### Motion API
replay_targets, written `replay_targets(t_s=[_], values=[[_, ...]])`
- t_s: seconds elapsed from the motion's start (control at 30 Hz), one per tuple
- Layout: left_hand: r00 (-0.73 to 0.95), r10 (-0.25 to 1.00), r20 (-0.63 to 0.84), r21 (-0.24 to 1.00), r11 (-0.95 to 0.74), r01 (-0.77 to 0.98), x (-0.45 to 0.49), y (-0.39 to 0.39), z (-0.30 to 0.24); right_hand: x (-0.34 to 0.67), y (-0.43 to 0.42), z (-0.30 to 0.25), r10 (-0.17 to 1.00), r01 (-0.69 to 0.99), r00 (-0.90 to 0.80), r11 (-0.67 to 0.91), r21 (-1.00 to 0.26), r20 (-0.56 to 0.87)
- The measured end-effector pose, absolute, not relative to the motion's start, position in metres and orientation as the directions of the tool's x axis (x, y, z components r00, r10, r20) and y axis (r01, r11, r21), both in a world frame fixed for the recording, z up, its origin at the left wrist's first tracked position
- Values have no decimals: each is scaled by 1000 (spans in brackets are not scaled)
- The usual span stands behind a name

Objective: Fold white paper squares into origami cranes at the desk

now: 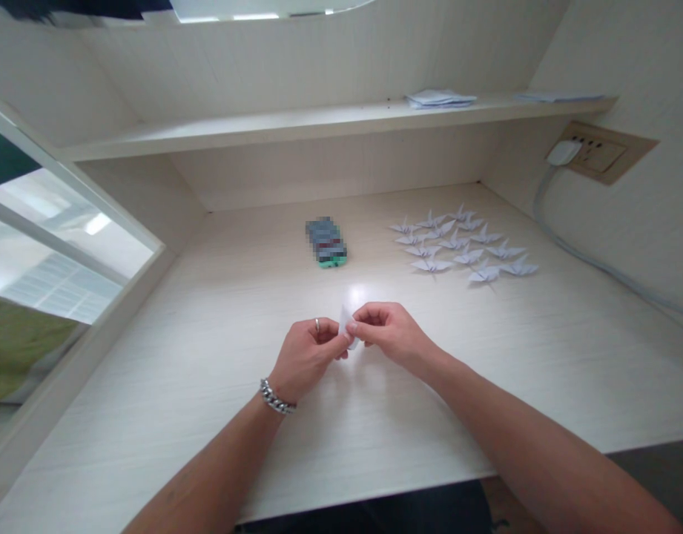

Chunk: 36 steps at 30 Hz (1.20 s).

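Observation:
A small folded piece of white paper point(345, 319) is held just above the desk, its pointed end upward. My left hand point(311, 347) pinches its lower left side between thumb and fingers; a ring and a chain bracelet are on this hand and wrist. From the other side my right hand point(390, 330) pinches the paper's right edge, its thumb close to the left thumb. The fingers cover much of the paper's lower part. Beyond the hands, to the right, several white paper cranes point(455, 243) stand in rows on the desk.
A phone-like object point(326, 241) with a green edge, blurred out, lies behind my hands on the pale desk point(208, 311). Folded paper sheets point(440, 99) rest on the shelf point(263, 130) above. On the right wall a plugged-in cable point(597, 265) hangs from a socket plate point(608, 154).

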State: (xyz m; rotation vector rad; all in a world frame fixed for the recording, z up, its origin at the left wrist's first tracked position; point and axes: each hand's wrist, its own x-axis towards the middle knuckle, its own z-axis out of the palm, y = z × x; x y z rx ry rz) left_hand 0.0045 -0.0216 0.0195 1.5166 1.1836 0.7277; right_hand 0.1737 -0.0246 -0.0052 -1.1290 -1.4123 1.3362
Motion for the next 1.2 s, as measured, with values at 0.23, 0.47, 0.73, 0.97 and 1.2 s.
replay_targets(t_s=[0.23, 0.47, 0.73, 0.97, 1.2], values=[[356, 927, -120, 915, -36, 402, 2, -22, 16, 172, -24, -2, 974, 79, -209, -74, -994, -89], [391, 911, -131, 980, 61, 187, -2, -17, 18, 176, -27, 3, 959, 166, -272, -33, -986, -78], [278, 959, -61, 986, 15, 165, 1, -15, 10, 175, -29, 2, 948, 166, -315, 10, -986, -44], [238, 968, -77, 988, 42, 147, 3, -18, 14, 172, -28, 5, 964, 210, -261, 100, -972, 43], [226, 972, -67, 992, 42, 116, 2, -17, 13, 172, -32, 9, 966, 269, -248, 139, -953, 71]])
